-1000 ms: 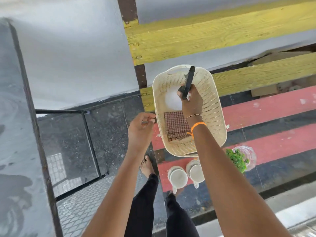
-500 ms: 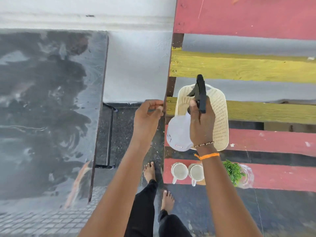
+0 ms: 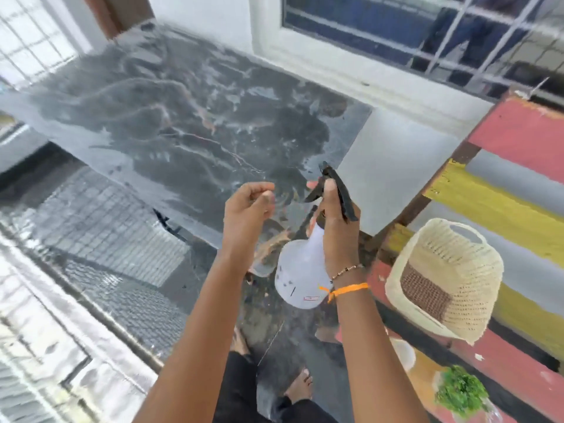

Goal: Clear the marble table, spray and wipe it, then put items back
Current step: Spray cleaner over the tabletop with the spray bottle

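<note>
The dark marble table (image 3: pixel 189 117) fills the upper left and its top is bare. My right hand (image 3: pixel 337 227) grips the neck of a white spray bottle (image 3: pixel 300 276) with a black trigger head, held upright over the table's near right corner. My left hand (image 3: pixel 247 209) hovers just left of the bottle, fingers curled loosely with thumb and forefinger close together; I see nothing in it. A cream plastic basket (image 3: pixel 451 248) with a folded brown checked cloth (image 3: pixel 425 293) inside sits on the painted bench (image 3: pixel 518 138) at the right.
On the bench's lower slat lie a small green plant in a clear pot (image 3: pixel 460 392) and the rim of a white cup (image 3: pixel 404 352). A barred window (image 3: pixel 427 29) is behind the table. My bare feet stand on the dark floor below.
My right hand has lifted the spray bottle out of the basket and carried it left to the table's corner. My view has swung from the bench to the marble top.
</note>
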